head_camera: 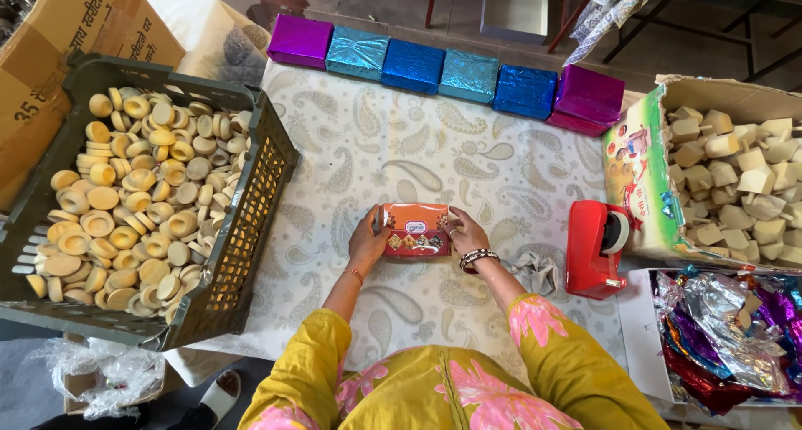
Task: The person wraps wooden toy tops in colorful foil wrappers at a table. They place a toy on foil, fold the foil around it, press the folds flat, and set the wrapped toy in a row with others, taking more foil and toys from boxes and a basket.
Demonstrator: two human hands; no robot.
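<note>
Both hands, left hand (368,239) and right hand (466,234), clasp a small orange box (416,229) on the surface (418,158); uneven pressure could crush its corners.

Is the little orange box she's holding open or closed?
Closed. The orange box lies flat with its top covering it, both hands pressing its ends.

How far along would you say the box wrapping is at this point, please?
Done: six foil-wrapped boxes stand in a row at the far edge of the table. In hand: the left hand and right hand hold an unwrapped orange box by its ends. Left: a pile of foil sheets lies unused, and the crate of small clay cups and the carton of pale blocks look full.
</note>
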